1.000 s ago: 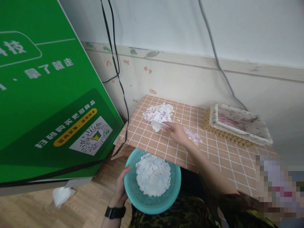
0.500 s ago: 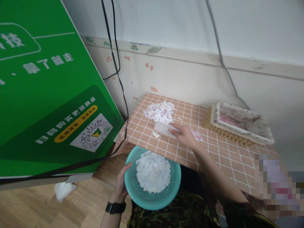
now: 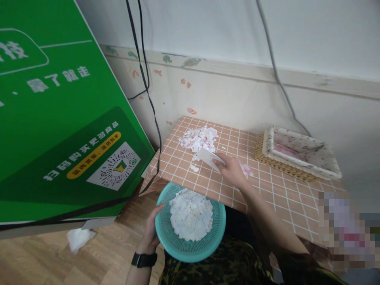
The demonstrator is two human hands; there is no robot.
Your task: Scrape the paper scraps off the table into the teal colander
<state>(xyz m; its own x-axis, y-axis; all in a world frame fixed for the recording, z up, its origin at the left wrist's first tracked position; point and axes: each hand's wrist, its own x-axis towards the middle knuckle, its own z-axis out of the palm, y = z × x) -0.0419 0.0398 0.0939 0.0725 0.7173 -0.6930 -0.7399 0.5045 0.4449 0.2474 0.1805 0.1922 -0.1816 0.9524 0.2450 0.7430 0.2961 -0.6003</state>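
My left hand [image 3: 151, 228] grips the left rim of a round teal plastic colander [image 3: 190, 256], held just below the table's front edge. White torn paper scraps [image 3: 191, 215] are heaped inside it. My right hand [image 3: 233, 169] is closed on a flat white scraper-like piece [image 3: 208, 158], whose exact kind I cannot tell. Its far end reaches the near edge of a pile of white and pink paper scraps [image 3: 199, 138] on the table. A few loose scraps [image 3: 194, 168] lie between that pile and the colander.
A checked brown cloth covers the table [image 3: 276, 194]. Pink and white scraps [image 3: 247, 170] lie beyond my right hand. A cloth-lined wicker basket [image 3: 261, 152] stands at the right by the wall. A green panel [image 3: 59, 118] and hanging black cables [image 3: 152, 107] are at the left.
The white piece in my right hand has tilted, its far end now slightly higher and against the pile's near edge. More small scraps show beside it. My left hand and the colander stay put.
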